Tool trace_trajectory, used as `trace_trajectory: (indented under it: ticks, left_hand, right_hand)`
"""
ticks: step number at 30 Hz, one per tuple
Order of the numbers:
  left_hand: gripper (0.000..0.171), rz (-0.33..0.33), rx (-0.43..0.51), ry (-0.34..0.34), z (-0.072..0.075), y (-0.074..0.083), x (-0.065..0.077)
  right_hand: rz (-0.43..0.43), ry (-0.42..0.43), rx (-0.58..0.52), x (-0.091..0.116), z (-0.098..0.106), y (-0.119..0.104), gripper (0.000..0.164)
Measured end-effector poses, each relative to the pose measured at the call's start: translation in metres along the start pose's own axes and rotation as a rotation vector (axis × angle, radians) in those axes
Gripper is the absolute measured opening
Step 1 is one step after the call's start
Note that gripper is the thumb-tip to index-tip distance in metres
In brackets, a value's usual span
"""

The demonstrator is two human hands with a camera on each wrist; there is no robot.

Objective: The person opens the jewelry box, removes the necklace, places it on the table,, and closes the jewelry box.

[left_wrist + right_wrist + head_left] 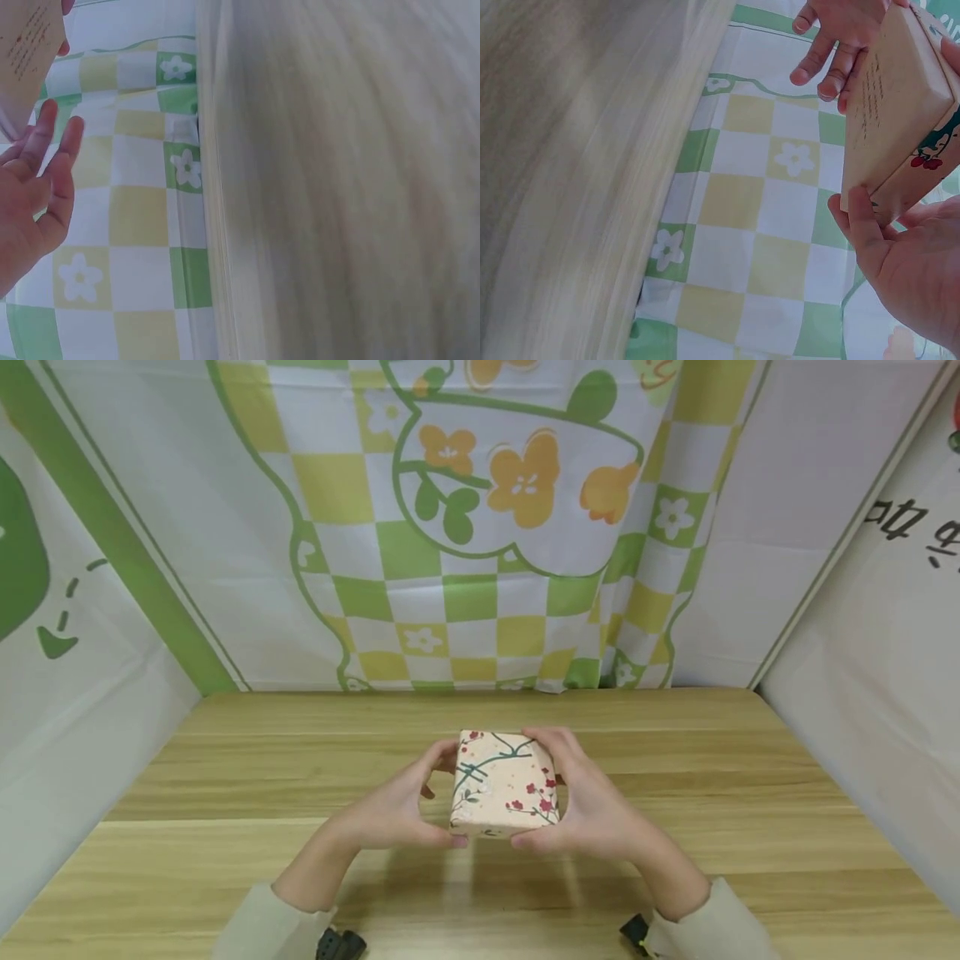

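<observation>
A small cream box (501, 783) patterned with red blossoms and dark green branches is held up over the table between both hands. My left hand (393, 807) grips its left side, the thumb at the near lower edge and some fingers showing beyond the far side. On the other side my right hand (600, 806) grips the box, thumb at the near edge and fingers over the far right corner. The right wrist view shows the box's plain underside (889, 90) with lines of small print. In the left wrist view, two fingers of the left hand (30, 210) stand away from the box.
Beneath the hands lies a wood-grain table (262, 760). A checked green, yellow and white curtain (480, 602) with flowers hangs at its back edge. White printed panels (862, 635) stand along both sides. Dark straps (340, 945) show near the sleeve cuffs.
</observation>
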State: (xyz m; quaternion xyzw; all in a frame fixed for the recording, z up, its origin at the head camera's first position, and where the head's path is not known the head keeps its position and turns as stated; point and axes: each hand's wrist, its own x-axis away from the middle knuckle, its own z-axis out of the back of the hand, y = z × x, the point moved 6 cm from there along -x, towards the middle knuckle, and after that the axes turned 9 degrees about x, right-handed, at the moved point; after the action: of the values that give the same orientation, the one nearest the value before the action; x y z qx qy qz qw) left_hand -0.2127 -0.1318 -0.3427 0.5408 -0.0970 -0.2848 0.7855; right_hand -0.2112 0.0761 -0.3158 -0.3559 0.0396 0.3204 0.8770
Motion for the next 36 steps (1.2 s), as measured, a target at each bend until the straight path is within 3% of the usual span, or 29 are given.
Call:
trace_trajectory:
  ticks: [8,18,24,31,36]
  left_hand:
    - [0.1,-0.078,-0.059,0.095,0.009,0.012,0.004]
    - [0.103,-0.071,-0.072,0.06,0.008,0.012,0.003]
    - [0.11,-0.036,-0.106,0.026,0.006,0.009,0.004]
    - [0.11,-0.092,-0.096,0.035,0.003,0.013,0.003]
    - [0.108,-0.097,-0.056,0.075,0.001,0.013,0.001]
  right_hand:
    - [0.058,0.024,0.002,-0.003,0.006,-0.011,0.115]
    - [0.058,0.007,-0.075,-0.003,0.009,-0.01,0.113]
    - [0.051,-0.012,-0.04,-0.004,0.007,-0.014,0.116]
    - [0.024,-0.025,0.021,0.0,0.008,-0.02,0.118]
    - [0.04,-0.022,0.052,0.0,0.016,-0.022,0.116]
